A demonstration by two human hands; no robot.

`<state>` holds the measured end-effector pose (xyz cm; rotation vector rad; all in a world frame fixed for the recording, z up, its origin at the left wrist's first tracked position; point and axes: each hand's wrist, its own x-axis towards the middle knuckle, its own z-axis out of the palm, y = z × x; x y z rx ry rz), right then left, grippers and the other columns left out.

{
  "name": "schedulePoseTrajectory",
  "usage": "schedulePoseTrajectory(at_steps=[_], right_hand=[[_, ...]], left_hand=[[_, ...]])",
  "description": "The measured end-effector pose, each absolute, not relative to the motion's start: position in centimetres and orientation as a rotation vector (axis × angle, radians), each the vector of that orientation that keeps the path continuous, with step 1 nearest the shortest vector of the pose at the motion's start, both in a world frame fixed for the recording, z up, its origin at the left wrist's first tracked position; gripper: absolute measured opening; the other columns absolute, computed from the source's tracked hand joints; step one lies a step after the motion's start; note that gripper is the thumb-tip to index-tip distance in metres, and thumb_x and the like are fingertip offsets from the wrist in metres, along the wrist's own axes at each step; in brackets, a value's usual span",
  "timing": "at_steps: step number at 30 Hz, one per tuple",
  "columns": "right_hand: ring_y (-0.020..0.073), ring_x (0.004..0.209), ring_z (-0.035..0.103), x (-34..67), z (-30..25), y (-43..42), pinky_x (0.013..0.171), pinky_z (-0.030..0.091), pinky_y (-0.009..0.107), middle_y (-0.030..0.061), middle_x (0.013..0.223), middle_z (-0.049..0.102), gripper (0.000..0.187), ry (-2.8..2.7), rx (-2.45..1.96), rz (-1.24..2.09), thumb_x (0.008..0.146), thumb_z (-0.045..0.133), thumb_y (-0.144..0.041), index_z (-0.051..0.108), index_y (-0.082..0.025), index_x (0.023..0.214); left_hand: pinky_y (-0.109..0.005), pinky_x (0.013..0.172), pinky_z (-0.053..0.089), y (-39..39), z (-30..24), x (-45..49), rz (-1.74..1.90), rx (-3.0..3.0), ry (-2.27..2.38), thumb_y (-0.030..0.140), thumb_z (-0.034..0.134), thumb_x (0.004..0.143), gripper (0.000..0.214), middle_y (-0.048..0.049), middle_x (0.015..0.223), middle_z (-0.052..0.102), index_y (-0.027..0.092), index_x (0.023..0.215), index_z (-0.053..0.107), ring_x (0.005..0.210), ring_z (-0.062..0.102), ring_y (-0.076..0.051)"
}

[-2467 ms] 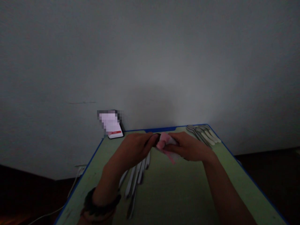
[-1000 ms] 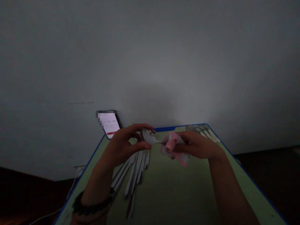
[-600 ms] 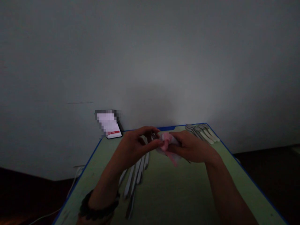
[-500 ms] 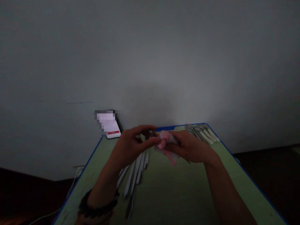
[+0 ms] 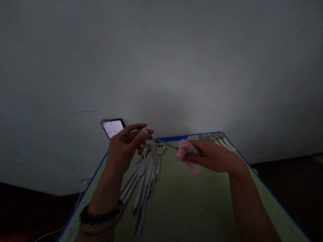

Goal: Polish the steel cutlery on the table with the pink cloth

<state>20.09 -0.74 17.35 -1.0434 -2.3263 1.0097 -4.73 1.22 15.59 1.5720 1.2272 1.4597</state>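
My left hand (image 5: 126, 148) pinches the bowl end of a metal spoon (image 5: 161, 140) above the green table (image 5: 186, 208). The spoon's handle runs right into a pink cloth (image 5: 185, 153), which my right hand (image 5: 214, 156) holds bunched around it. Both hands hover over the far middle of the table. Below my left hand lies a fanned pile of several pieces of silver cutlery (image 5: 143, 178). A dark beaded band sits on my left wrist.
A second group of cutlery (image 5: 218, 139) with pale handles lies at the table's far right corner. A phone (image 5: 113, 127) with a lit screen leans against the grey wall at the far left corner. The table has a blue edge; a white cable hangs at lower left.
My left hand has drawn the spoon leftward and up, out of the cloth, so more of the handle shows. The hands, close together half a second ago, are now apart.
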Motion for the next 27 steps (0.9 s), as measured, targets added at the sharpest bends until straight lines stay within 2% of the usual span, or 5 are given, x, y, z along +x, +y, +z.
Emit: schedulePoseTrajectory(at_steps=[8,11,20,24,27], right_hand=[[0.0089,0.063,0.053,19.0,17.3,-0.8,0.061,0.038,0.021,-0.0032,0.071,0.062,0.019,-2.304,-0.982,0.997,0.087,0.047,-0.032,0.06,-0.02,0.093],[0.0093,0.064,0.053,18.9,17.3,-0.7,0.06,0.038,0.021,-0.002,0.074,0.062,0.019,-2.307,-0.976,0.993,0.086,0.048,-0.032,0.06,-0.019,0.093],[0.009,0.057,0.05,19.6,17.3,-0.6,0.055,0.035,0.02,-0.0038,0.064,0.059,0.023,-2.308,-1.006,0.993,0.087,0.045,-0.037,0.058,-0.02,0.093],[0.0108,0.064,0.054,19.6,17.1,-0.3,0.061,0.038,0.022,-0.0011,0.074,0.062,0.023,-2.275,-1.056,0.916,0.087,0.045,-0.037,0.059,-0.02,0.092],[0.0121,0.07,0.056,19.6,16.8,0.0,0.068,0.039,0.023,-0.0009,0.076,0.063,0.02,-2.25,-1.056,0.868,0.088,0.044,-0.033,0.059,-0.021,0.092]], left_hand=[[-0.017,0.039,0.042,0.7,15.3,-2.7,1.273,1.664,1.187,0.034,0.067,0.072,0.034,-0.0072,0.086,0.071,0.016,0.101,0.061,0.045,0.053,-0.007],[-0.017,0.039,0.041,0.8,15.4,-3.1,1.388,1.607,1.22,0.033,0.067,0.071,0.034,-0.0075,0.085,0.071,0.015,0.1,0.061,0.045,0.051,-0.006],[-0.016,0.038,0.04,1.7,14.7,-3.6,1.666,1.417,1.149,0.041,0.062,0.075,0.037,-0.0086,0.093,0.069,0.016,0.102,0.058,0.056,0.055,-0.008],[-0.018,0.04,0.042,1.2,14.8,-2.2,1.535,1.383,1.048,0.047,0.051,0.081,0.044,-0.0115,0.102,0.065,0.015,0.112,0.055,0.064,0.057,-0.011],[-0.019,0.044,0.044,0.8,15.1,-1.6,1.281,1.539,1.064,0.042,0.053,0.082,0.042,-0.0103,0.098,0.065,0.015,0.114,0.054,0.063,0.056,-0.011]])
